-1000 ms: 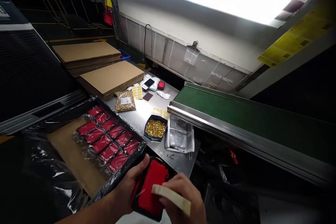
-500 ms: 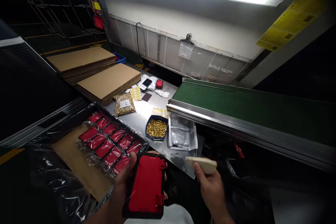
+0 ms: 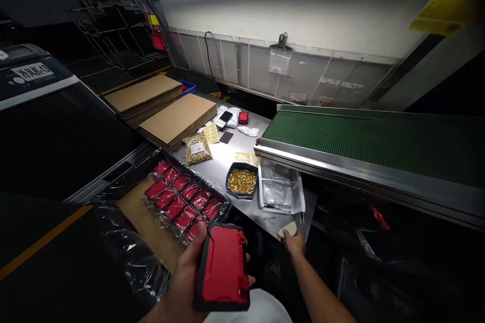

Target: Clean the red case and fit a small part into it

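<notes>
While the right hand (image 3: 294,243) pinches a pale block (image 3: 287,230) at the steel table's front edge (image 3: 282,234), left hand (image 3: 189,267) grips red-and-black case (image 3: 224,268), flat, glossy, over open floor.

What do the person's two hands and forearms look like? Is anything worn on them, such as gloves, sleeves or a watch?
Both hands are bare: no gloves on the left hand or the right hand. The forearms that show are bare too, with no sleeves, watch, ring or band visible. The light is dim, so small details cannot be told.
</notes>
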`<state>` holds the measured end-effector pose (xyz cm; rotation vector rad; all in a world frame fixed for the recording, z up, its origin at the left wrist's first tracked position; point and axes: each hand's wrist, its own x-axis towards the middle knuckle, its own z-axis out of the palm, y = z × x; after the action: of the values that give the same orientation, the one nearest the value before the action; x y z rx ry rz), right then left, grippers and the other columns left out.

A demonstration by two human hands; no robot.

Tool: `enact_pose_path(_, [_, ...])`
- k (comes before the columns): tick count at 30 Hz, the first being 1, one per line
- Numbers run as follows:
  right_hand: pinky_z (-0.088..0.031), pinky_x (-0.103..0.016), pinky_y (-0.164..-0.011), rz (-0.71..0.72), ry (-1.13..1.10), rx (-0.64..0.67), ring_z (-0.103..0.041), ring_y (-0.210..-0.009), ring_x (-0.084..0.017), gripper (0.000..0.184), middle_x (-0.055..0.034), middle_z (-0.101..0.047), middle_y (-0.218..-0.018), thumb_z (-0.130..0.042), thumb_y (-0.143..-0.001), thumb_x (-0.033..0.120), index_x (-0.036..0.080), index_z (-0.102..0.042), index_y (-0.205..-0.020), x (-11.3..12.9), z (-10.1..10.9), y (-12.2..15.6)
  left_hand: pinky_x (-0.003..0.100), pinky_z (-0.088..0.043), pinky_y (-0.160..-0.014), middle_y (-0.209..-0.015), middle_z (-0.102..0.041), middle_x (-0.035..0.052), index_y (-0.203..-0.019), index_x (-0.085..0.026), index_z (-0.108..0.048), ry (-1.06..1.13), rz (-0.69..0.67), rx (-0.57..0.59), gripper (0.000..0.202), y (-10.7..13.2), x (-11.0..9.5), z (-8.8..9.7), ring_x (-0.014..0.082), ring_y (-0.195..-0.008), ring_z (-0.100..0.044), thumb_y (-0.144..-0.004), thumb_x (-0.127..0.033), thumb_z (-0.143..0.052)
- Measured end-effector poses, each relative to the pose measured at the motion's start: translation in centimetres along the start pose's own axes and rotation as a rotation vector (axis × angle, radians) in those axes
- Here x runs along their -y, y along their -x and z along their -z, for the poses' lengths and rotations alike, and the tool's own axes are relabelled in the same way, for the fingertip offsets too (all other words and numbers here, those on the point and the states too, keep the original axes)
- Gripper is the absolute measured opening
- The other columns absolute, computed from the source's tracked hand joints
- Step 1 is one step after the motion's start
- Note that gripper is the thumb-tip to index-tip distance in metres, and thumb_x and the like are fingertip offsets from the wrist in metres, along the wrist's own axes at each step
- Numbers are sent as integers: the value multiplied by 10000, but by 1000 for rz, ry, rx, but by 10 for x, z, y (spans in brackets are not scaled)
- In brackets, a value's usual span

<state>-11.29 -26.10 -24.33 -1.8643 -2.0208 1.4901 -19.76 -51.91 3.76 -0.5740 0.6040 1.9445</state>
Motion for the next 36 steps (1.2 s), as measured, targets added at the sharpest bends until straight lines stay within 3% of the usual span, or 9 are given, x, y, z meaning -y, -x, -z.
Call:
enact_pose_path(6, [-424, -461, -1049, -34, -5, -21, -539, -1210, -278, 381, -142, -603, -1231, -671, -849, 257, 101, -539, -1171, 7, -9, 16, 534, -518, -950, -1134, -676, 220, -1162, -62, -655, -9, -62, -57, 698, 4, 0, 6, 425, -1062, -628, -719, -586, -782])
enact_pose_path(10, [-434, -478, -1033, -96, -149, 39, -484, -1277, -351, 425, -212, -582, -1263, -682, -803, 346, 78, -565, -1111, 28, 5, 45, 488, -509, -987, -1378, -543, 155, -1431, -269, -412, -228, -289, 30, 849, 7, 1, 12, 397, -1226, -532, -721, -491, -821])
enact_pose_path(15, [-566, -354, -753, 21, -540, 540, -699, -865, -245, 680, -133, -708, -990, -504, -790, 753, 133, -635, -1036, 90, 30, 145, 310, -504, -961, -1553, -314, 39, -1408, -347, -411, -583, -621, 3, 1022, -3, 4, 9, 380, -1344, -380, -541, -507, -927])
enact_pose_path(17, [-560, -365, -763, 104, -775, 889, -696, -828, -225, 652, -142, -700, -993, -529, -836, 710, 122, -611, -1105, 115, 39, 185, 274, -473, -979, -1520, -351, 49, -1387, -297, -446, -707, -771, -50, 1021, -11, 7, 12, 361, -1303, -410, -514, -475, -946])
enact_pose_path(20, [-551, -352, -775, 190, -931, 980, -690, -847, -214, 538, -113, -703, -1021, -756, -785, 487, 155, -576, -1169, 140, 50, 215, 238, -460, -936, -1399, -458, 94, -1371, -219, -458, -831, -892, -80, 1031, -19, 8, 24, 333, -1198, -473, -502, -484, -944])
enact_pose_path(23, [-528, -291, -805, 278, -922, 871, -670, -915, -188, 515, -90, -708, -1038, -829, -728, 408, 171, -615, -1132, 145, 60, 211, 244, -437, -956, -1214, -566, 84, -1278, -220, -536, -712, -789, 19, 828, -24, 0, 36, 299, -1162, -469, -642, -693, -772])
enact_pose_path(27, [-511, -287, -804, 481, -689, 830, -648, -903, -182, 393, -83, -712, -1010, -798, -763, 385, 178, -670, -1071, 145, 76, 209, 221, -350, -1023, -1052, -613, 50, -1207, -255, -599, -793, -586, 160, 407, -26, -20, 30, 210, -1118, -489, -907, -531, -583])
enact_pose_path(32, [-529, -361, -872, 732, -495, 922, -638, -1001, -229, 280, -90, -668, -1140, -680, -863, 325, 219, -661, -1122, 158, 95, 230, 443, -469, -949, -1236, -572, 226, -1317, -99, -572, -906, -150, 517, 939, -29, -26, 2, 416, -1150, -535, -646, -734, -737])
enact_pose_path(36, [-481, -389, -999, 886, -457, 550, -584, -1119, -238, 271, -72, -631, -1179, -656, -884, 332, 259, -641, -1144, 158, 98, 238, 432, -366, -1086, -1300, -548, 181, -1399, -160, -497, -896, -211, 530, 964, -31, -15, -3, 402, -1253, -470, -634, -673, -783])
